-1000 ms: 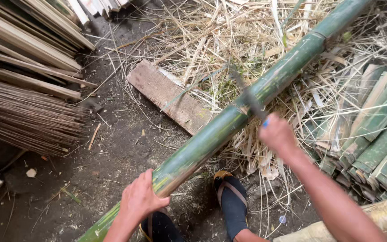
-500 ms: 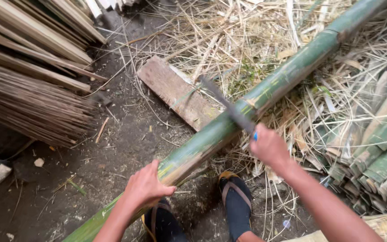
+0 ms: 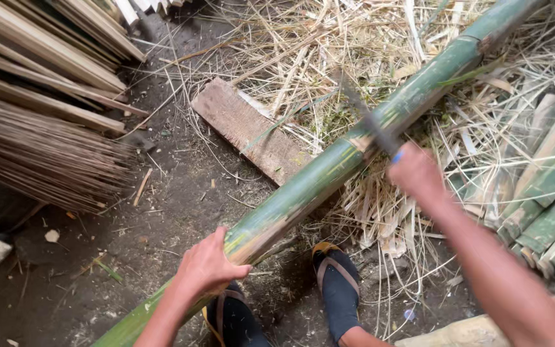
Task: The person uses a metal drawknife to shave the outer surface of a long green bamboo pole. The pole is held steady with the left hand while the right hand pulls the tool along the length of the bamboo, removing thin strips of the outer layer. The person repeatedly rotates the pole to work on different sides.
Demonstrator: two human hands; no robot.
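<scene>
Where the pole comes nearest: two feet in dark socks and sandals (image 3: 338, 283) stand on the dirt just behind the left-hand grip, under the bamboo pole.
Left hand: the left hand (image 3: 210, 263) is clasped over the top of the green bamboo pole (image 3: 329, 173), fingers curled round its near, lower stretch.
Bamboo pole: it runs slanting up and away from that grip, past the right hand, to the far right edge of view; its lower end runs out of view at the bottom edge.
Right hand: the right hand (image 3: 415, 173) is clenched round a blue-ended handle of a chopping knife (image 3: 367, 119), just beside the pole and well up its length from the left-hand grip.
Knife blade: blurred, it lies across the pole at a pale node ring, just beyond the right-hand grip; whether it bites in, I cannot tell.
Plank: a worn wooden plank (image 3: 252, 128) lies under the pole, between the two grips.
Beyond the right hand: split green bamboo pieces (image 3: 547, 193) lie stacked on dry straw-like shavings (image 3: 354, 45).
Far from the left grip: a stack of pale bamboo slats and thin splints (image 3: 40, 122).
</scene>
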